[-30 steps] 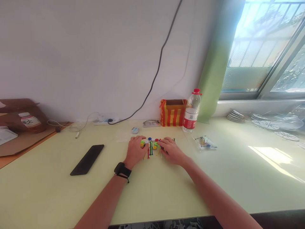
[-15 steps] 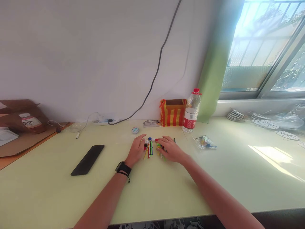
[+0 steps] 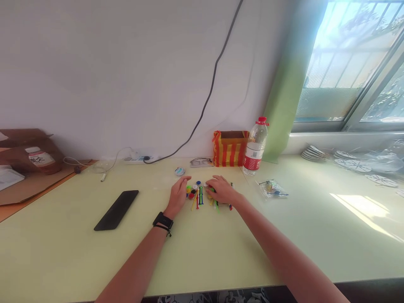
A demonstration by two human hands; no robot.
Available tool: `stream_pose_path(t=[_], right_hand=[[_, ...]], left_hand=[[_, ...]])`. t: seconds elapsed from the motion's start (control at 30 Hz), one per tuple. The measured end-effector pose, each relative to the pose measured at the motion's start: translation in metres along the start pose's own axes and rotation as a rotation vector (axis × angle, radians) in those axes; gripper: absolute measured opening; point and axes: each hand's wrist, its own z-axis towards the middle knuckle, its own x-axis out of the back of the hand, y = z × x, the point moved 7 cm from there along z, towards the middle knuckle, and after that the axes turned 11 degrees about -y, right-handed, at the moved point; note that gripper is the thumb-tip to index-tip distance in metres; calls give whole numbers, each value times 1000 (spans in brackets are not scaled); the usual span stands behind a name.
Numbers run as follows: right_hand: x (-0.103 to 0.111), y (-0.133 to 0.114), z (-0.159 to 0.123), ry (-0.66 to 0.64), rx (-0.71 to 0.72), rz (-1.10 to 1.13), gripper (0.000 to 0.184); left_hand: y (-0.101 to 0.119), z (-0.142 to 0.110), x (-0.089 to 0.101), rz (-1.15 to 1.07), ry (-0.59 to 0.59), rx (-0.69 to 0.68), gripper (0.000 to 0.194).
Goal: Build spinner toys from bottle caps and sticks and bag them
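Observation:
A small heap of coloured plastic discs and thin sticks (image 3: 198,194) lies on the pale yellow-green table (image 3: 202,252). My left hand (image 3: 177,195), with a black watch on its wrist, rests flat at the left side of the heap, fingers stretched toward the discs. My right hand (image 3: 221,190) lies over the right side of the heap with fingers bent on some pieces; what they grip is hidden.
A black phone (image 3: 116,209) lies left of my hands. Behind the heap are a small round tin (image 3: 179,171), glasses (image 3: 201,161), a striped orange box (image 3: 229,148) and a water bottle (image 3: 255,147). A plastic bag of parts (image 3: 272,187) lies to the right.
My left hand slid off the pieces to their left side, uncovering several discs. My right hand shifted slightly back over the right part of the heap.

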Motion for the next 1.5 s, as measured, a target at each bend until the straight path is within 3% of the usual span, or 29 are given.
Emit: stream_pose_path(t=[0.13,0.27,0.4,0.53,0.97,1.17,1.3,1.5], right_hand=[[4,2,-12,-9,38,17,36],[10,2,-33,40,33,97,55],[5,1,-53,46,-14,127,73],[0,1,-64,75,-41,117,80],[9,3,-70,188,30,87,51],[16,10,-74,223,22,76,42],[18,8,-74,234,35,79,37],[19,5,-75,235,49,87,32]], left_hand=[[0,-1,-2,77,-24,10,35],[3,-5,-13,169,-89,-20,36],[17,-13,-30,459,-217,-125,46],[22,-17,-39,699,-284,-146,43],[27,-11,-36,681,-236,-127,37],[53,-21,-28,642,-182,-221,32],[67,-32,-36,641,-258,-287,28],[69,-36,-44,600,-327,-326,26]])
